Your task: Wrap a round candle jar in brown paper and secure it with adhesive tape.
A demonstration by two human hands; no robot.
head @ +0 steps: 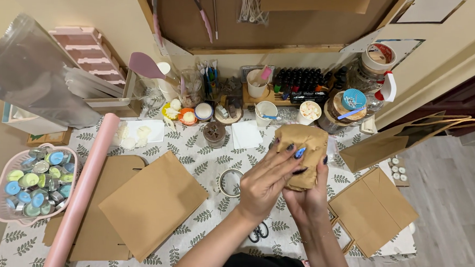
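Both my hands hold a crumpled brown paper parcel above the table's middle right. My left hand lies over its left side with fingers spread across the front. Beneath and behind it, my right hand grips the lower edge. What the paper wraps is hidden. Just left of my left hand, a roll of tape rests on the leaf-patterned tablecloth. Black scissors lie under my left forearm.
Flat brown paper bags lie at left and right; another bag stands at right. A pink roll runs diagonally beside a pink basket of tins. Jars, cups, bottles and tools crowd the back edge.
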